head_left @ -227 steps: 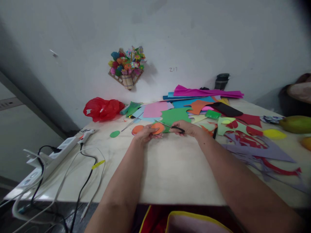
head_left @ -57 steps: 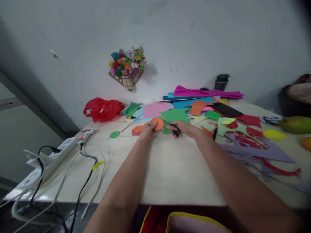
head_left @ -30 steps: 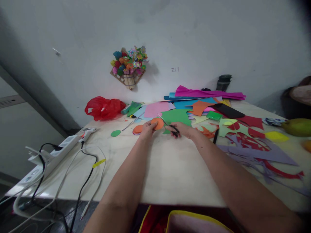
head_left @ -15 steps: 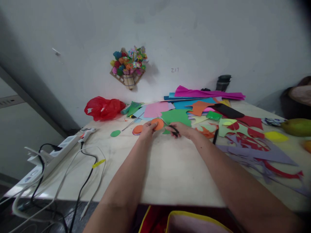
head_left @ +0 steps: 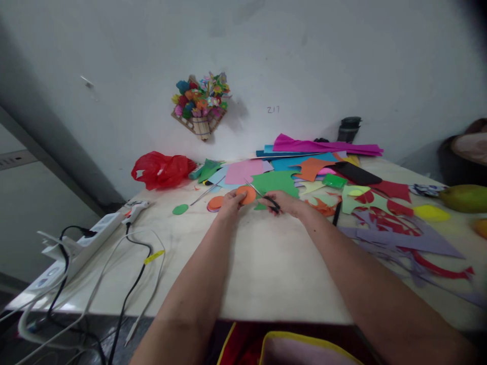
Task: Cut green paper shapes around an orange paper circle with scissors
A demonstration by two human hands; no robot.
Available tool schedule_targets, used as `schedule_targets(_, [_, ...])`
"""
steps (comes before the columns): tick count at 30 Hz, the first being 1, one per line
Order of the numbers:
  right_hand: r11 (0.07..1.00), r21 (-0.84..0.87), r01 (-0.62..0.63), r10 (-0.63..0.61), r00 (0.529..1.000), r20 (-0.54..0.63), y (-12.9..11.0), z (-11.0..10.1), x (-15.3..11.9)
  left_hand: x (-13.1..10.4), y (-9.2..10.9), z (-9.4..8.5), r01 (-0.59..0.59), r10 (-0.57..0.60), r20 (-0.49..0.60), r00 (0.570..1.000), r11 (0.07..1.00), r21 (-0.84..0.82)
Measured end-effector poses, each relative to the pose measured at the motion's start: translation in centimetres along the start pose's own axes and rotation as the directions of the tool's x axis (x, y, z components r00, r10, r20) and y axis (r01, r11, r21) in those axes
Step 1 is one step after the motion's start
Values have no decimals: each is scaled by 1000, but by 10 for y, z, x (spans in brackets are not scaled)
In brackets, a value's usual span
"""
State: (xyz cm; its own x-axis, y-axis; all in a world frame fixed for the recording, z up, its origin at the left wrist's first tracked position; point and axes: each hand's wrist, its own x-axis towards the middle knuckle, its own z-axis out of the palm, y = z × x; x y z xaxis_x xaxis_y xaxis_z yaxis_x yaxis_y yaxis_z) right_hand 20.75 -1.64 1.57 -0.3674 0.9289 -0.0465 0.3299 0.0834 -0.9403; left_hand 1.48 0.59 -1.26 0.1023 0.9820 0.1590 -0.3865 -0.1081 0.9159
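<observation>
My left hand point(head_left: 231, 202) pinches an orange paper circle point(head_left: 249, 194) near the middle of the table. Just right of it, my right hand point(head_left: 279, 202) is closed round the black handles of a pair of scissors point(head_left: 259, 192), whose blades point up and left beside the circle's right edge. Another orange circle point(head_left: 215, 202) lies on the table left of my left hand, over other round pieces. Further left is a green circle point(head_left: 180, 209). Behind my hands lie a green sheet point(head_left: 276, 182) with cut edges and a pink sheet point(head_left: 243, 172).
A red plastic bag point(head_left: 163, 170) sits at the back left. A power strip point(head_left: 87, 246) and cables run along the left. Paper scraps point(head_left: 403, 228), a black phone point(head_left: 355, 173) and a green mango-like fruit point(head_left: 466, 197) are on the right. Paper flowers point(head_left: 201, 104) hang on the wall.
</observation>
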Motion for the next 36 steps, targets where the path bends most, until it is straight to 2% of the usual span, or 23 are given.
schedule_targets(7, [1000,3,18,-18,1000,9,-1,0,0,-2,3,3,13,-13,-3,1000,1000,5])
schedule_targets(12, [999,29,38,-40,999,37,4,-2,2,-3,5,4,-23,24,43,999,999,-26])
schedule_targets(17, [996,44,80,-83,994,71,8,-5,3,-5,7,8,-17,16,-1,1000,1000,-24])
schedule_targets(22, [994,45,97,-101,992,78,7,-5,2,-5,8,7,-15,15,12,1000,999,-41])
schedule_targets(31, [995,45,84,-87,994,70,7,-6,2,-4,7,7,-22,22,-5,1000,1000,-17])
schedule_targets(36, [994,53,91,-95,993,75,10,-7,3,-4,6,5,-34,34,26,999,999,-27])
